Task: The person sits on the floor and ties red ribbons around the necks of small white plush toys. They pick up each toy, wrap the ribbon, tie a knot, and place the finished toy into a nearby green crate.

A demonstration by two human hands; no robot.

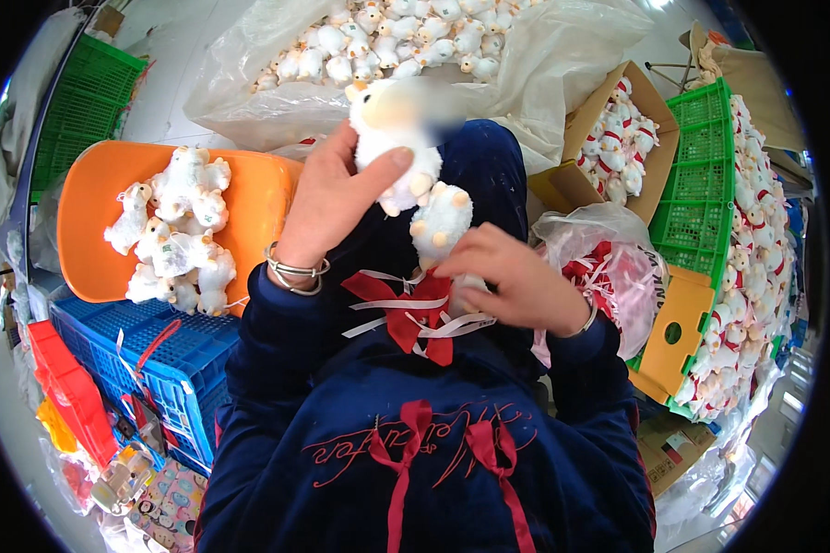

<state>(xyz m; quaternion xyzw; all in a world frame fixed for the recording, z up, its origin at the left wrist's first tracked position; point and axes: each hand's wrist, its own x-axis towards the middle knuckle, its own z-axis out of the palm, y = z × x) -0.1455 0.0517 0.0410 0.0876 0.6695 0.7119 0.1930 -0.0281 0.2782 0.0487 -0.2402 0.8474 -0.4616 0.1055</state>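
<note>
A white plush animal point(392, 138) with a cream-coloured head is gripped in my left hand point(341, 189), thumb across its body. Part of its head side is blurred. Just below it, over my lap, lies another white plush toy point(441, 221). My right hand point(512, 276) is at that toy's lower end with fingers curled. What the fingertips pinch is hidden, and white fluff shows under them. Next to them, on my lap, lies a bunch of red ribbon pieces point(406, 309) with white strips.
An orange plastic seat point(88, 221) with several white plush toys stands at left, by a blue crate point(189, 346). Ahead, a large clear plastic bag point(240, 97) holds many toys. At right are a cardboard box point(664, 138) of toys, a ribbon bag point(632, 313) and a green crate point(696, 184).
</note>
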